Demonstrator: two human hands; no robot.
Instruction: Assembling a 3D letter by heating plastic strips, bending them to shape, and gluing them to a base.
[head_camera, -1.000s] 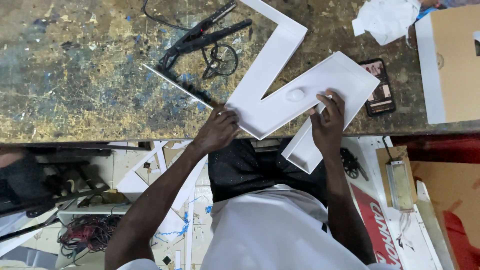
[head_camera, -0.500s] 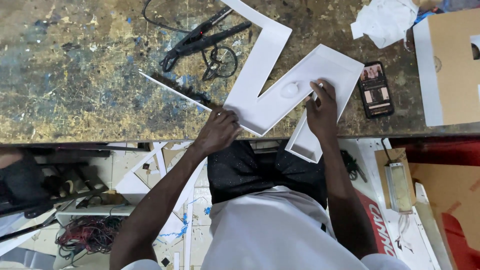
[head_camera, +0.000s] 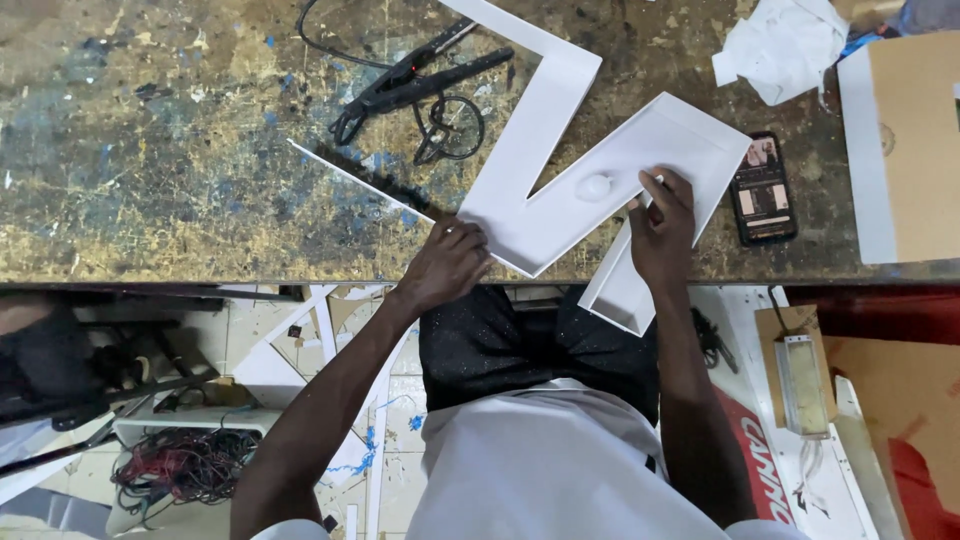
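White zigzag panel (head_camera: 560, 190) under both hands

Black rectangular smartphone (head_camera: 763, 189) with a lit screen on the workbench's right part, red-and-white printed sign panel (head_camera: 752, 450) lying on the floor below

1. The left hand (head_camera: 447, 262) and the right hand (head_camera: 660, 228) are bare, with no gloves.
2. Both arms are bare too, with no long sleeves on them.
3. The shirt (head_camera: 560, 470) is white and plain.
4. The lap cloth (head_camera: 520, 345) is black with tiny shiny specks.
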